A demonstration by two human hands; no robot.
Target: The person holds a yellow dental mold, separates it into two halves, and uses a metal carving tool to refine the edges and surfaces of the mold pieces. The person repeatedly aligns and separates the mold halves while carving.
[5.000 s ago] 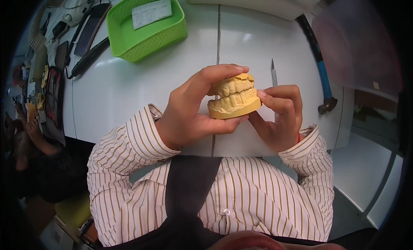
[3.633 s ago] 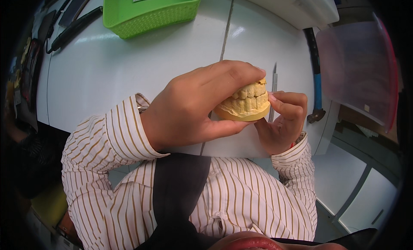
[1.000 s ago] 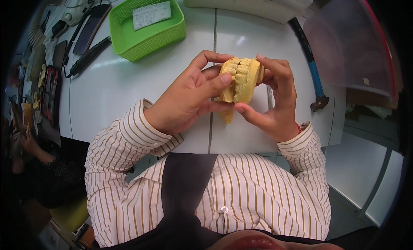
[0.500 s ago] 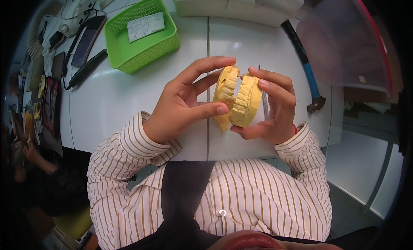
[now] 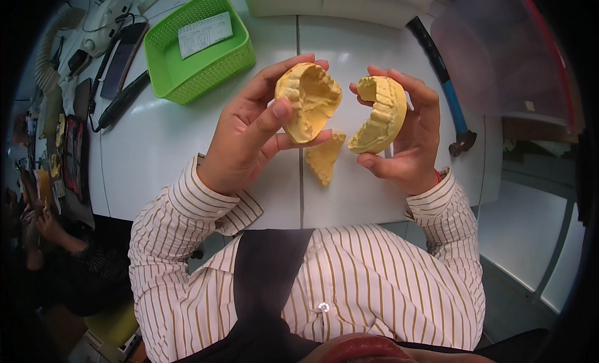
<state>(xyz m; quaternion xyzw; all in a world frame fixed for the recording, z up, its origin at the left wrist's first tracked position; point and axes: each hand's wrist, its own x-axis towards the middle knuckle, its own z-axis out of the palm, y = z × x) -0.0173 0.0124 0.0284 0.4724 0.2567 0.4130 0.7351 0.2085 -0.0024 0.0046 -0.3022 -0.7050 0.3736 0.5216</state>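
1. Gripping a yellow plaster dental cast half (image 5: 307,101) in our left hand (image 5: 249,141), we close thumb and fingers around its rim, the thumb lying across its face and the fingertips curled over its upper edge.
2. Our right hand (image 5: 409,141) clasps the other dental cast half (image 5: 379,113), fingers wrapped behind it and the thumb pressing beneath; its row of teeth faces toward 9 o'clock.
3. The two halves are held apart, with a clear gap between them, above the white table (image 5: 156,144).
4. Both forearms rise from 6 o'clock in striped sleeves (image 5: 187,207), wrists bent so the palms turn inward toward each other.
5. A third yellow cast piece (image 5: 324,157) shows just below the gap; we cannot tell whether it lies on the table or is caught by a finger, since the left thumb covers its upper edge.
6. The back of each half is hidden by the fingers around it.
7. At 11 o'clock from the hands, a green basket (image 5: 206,69) sits on the table with a white paper slip (image 5: 206,33) inside.
8. At 2 o'clock, a dark-handled tool with a blue grip (image 5: 446,88) lies partly behind the right hand.
9. At 10 o'clock, black handheld tools (image 5: 121,101) rest near the table's edge, bent by the lens.
10. At 12 o'clock, a pale box (image 5: 337,1) is cut off by the frame.
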